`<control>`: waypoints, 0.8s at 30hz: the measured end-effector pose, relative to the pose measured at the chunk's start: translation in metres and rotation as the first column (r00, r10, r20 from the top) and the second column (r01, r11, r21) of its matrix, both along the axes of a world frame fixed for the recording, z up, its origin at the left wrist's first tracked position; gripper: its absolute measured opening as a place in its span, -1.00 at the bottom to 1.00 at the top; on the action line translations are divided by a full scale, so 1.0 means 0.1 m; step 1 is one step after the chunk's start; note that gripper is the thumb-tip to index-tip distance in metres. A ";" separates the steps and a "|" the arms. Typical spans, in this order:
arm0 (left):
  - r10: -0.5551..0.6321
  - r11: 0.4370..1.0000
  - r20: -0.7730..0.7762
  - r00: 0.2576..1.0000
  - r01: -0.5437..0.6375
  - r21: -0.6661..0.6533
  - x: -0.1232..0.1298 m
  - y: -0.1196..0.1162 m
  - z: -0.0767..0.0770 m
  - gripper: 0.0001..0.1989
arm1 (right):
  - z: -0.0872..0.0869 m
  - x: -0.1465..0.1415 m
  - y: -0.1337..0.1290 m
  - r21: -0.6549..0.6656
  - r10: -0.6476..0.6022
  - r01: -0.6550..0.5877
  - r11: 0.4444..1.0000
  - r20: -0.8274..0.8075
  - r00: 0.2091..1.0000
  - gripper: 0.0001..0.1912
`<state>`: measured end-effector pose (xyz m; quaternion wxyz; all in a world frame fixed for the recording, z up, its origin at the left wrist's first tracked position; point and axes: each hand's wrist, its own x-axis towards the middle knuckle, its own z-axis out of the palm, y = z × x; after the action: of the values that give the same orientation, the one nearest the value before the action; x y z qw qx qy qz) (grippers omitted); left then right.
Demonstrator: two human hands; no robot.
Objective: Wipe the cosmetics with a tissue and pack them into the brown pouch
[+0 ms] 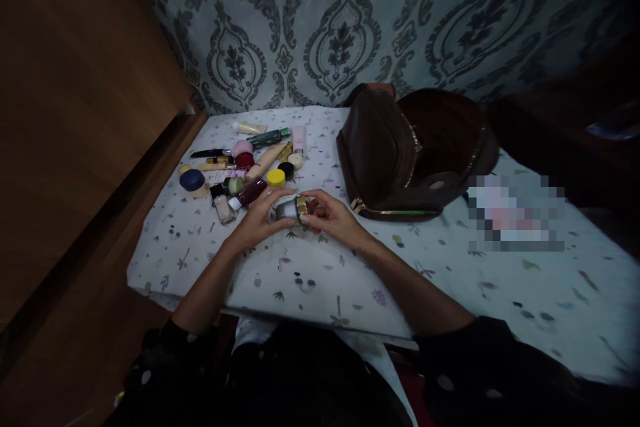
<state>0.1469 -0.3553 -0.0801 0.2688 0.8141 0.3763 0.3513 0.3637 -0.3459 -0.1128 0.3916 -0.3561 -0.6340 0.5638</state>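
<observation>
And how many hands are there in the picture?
2: the left hand holds the container, the right hand grips its gold cap. No others show.

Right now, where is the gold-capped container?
In the head view, the gold-capped container is held between the left hand and right hand, left of the brown zippered bag and below the yellow lid.

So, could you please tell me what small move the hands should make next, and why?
Probably a gentle twist of the gold cap by the right hand, with the left hand steadying the grey jar: the left hand grips the jar's body and the right is at its cap, which seems to suit turning. Whether the cap is loose, I cannot tell.
</observation>
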 end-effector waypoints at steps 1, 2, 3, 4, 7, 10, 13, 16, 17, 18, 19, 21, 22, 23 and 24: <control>-0.006 1.000 -0.011 1.000 0.006 -0.002 0.00 0.00 -0.01 -0.41 | 0.00 0.00 0.00 -0.002 -0.001 0.001 1.000 -0.004 1.000 -0.45; -0.009 1.000 -0.024 1.000 0.009 -0.005 0.00 -0.01 -0.02 -0.35 | 0.00 -0.01 0.00 -0.006 0.000 0.000 1.000 -0.009 1.000 -0.46; -0.007 1.000 -0.037 0.999 0.007 -0.008 0.01 -0.01 -0.04 -0.30 | -0.01 -0.01 0.00 -0.012 0.001 -0.001 1.000 -0.014 1.000 -0.46; 0.000 1.000 -0.048 0.999 0.000 -0.012 0.01 -0.01 -0.05 -0.26 | -0.01 -0.01 0.00 -0.021 0.004 -0.004 1.000 -0.017 1.000 -0.46; 0.026 0.999 -0.068 0.997 -0.027 -0.017 0.02 -0.01 -0.09 -0.24 | -0.02 0.00 0.01 -0.028 0.009 -0.010 1.000 -0.027 1.000 -0.43; 0.033 0.999 -0.054 0.998 -0.033 -0.006 0.01 0.00 -0.10 -0.26 | 0.00 0.01 0.00 0.003 0.031 -0.031 1.000 -0.061 0.998 -0.28; 0.029 1.000 -0.033 0.999 -0.029 0.011 -0.01 0.02 -0.10 -0.25 | 0.02 0.02 -0.02 0.027 0.063 -0.061 0.998 -0.080 0.995 -0.27; 0.026 0.999 -0.019 0.999 -0.026 0.025 -0.02 0.03 -0.10 -0.27 | 0.03 0.02 -0.02 0.014 0.050 -0.049 0.999 -0.074 0.996 -0.34; 0.027 0.999 -0.014 1.000 -0.026 0.031 -0.03 0.03 -0.10 -0.29 | 0.03 0.02 -0.02 0.006 0.042 -0.042 0.999 -0.068 0.997 -0.35; 0.025 0.999 -0.012 1.000 -0.025 0.036 -0.03 0.03 -0.10 -0.31 | 0.02 0.02 -0.02 0.000 0.031 -0.031 1.000 -0.059 0.998 -0.35; 0.023 0.999 -0.013 1.000 -0.022 0.041 -0.02 0.03 -0.09 -0.33 | 0.02 0.01 -0.01 -0.003 0.019 -0.019 1.000 -0.046 0.999 -0.36; 0.017 0.999 -0.016 1.000 -0.016 0.049 -0.02 0.02 -0.07 -0.38 | 0.01 0.01 -0.01 -0.003 -0.007 0.007 1.000 -0.016 1.000 -0.38; 0.015 0.999 -0.017 1.000 -0.014 0.052 -0.02 0.01 -0.06 -0.40 | 0.01 0.00 0.00 -0.002 -0.019 0.019 1.000 -0.005 1.000 -0.39; 0.016 0.998 -0.020 1.000 -0.015 0.054 -0.02 0.01 -0.05 -0.43 | 0.01 0.00 0.00 0.000 -0.027 0.027 1.000 0.003 1.000 -0.40; 0.017 0.998 -0.023 1.000 -0.016 0.056 -0.01 0.00 -0.04 -0.45 | 0.01 0.00 0.00 0.001 -0.033 0.033 0.999 0.008 0.999 -0.41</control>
<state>0.1455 -0.3551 -0.0843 0.2385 0.8222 0.3762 0.3542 0.3633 -0.3459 -0.1122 0.3985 -0.3688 -0.6298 0.5554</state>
